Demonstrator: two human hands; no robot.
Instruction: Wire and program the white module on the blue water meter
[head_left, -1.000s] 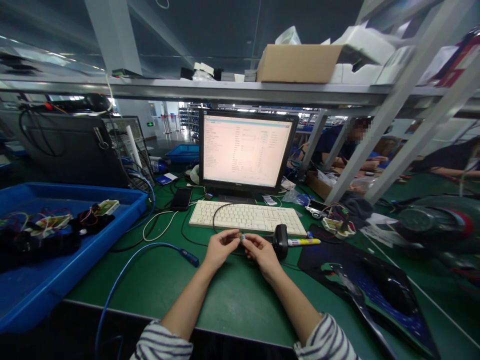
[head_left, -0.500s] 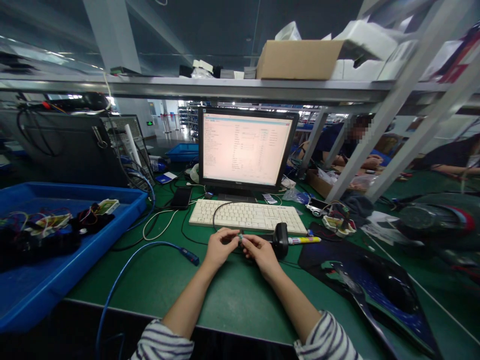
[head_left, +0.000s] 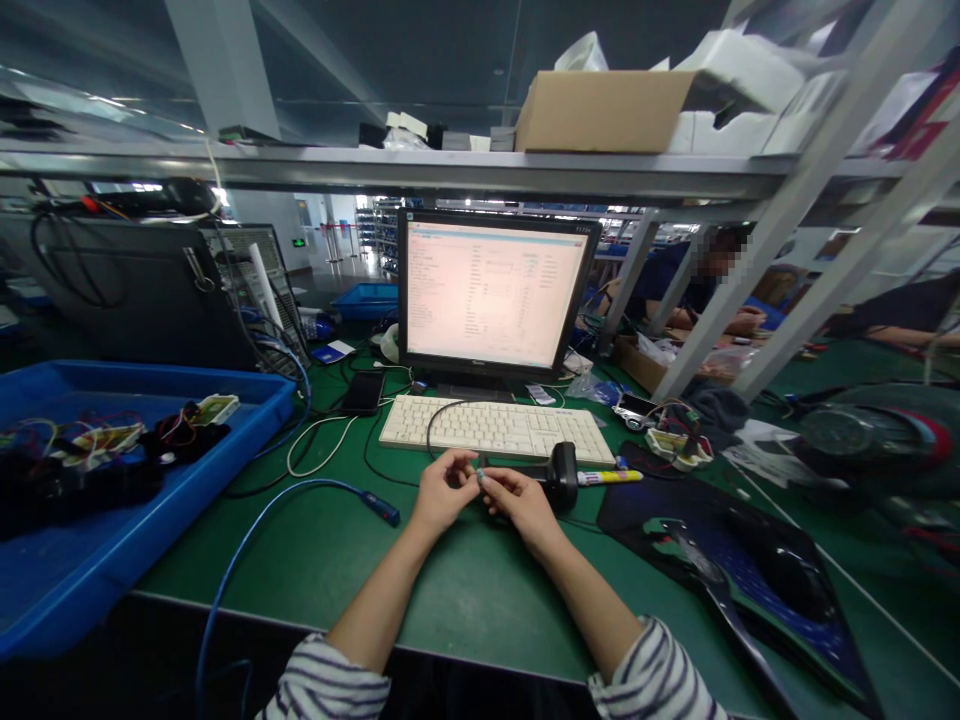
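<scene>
Both hands meet above the green table, in front of the white keyboard (head_left: 495,428). Between their fingertips is a small greenish piece (head_left: 480,473), too small to name. My left hand (head_left: 444,492) is closed in a pinch on its left side. My right hand (head_left: 519,503) pinches it from the right, fingers curled. Just behind my right hand lies a black handheld scanner (head_left: 562,478), partly hidden by that hand. A yellow and white marker (head_left: 611,478) lies beside the scanner's head. Left of my left hand, a blue cable ends in a dark blue plug (head_left: 379,508).
A lit monitor (head_left: 491,295) stands behind the keyboard. At left is a blue tray (head_left: 247,425) with wired parts. A glossy dark blue shell part (head_left: 780,560) lies at right, near a small wired board (head_left: 679,448). Overhead runs a metal shelf (head_left: 337,170). Another person sits beyond the right posts.
My hands stay together around the small piece, with only slight finger movement. The camera view has shifted very slightly.
</scene>
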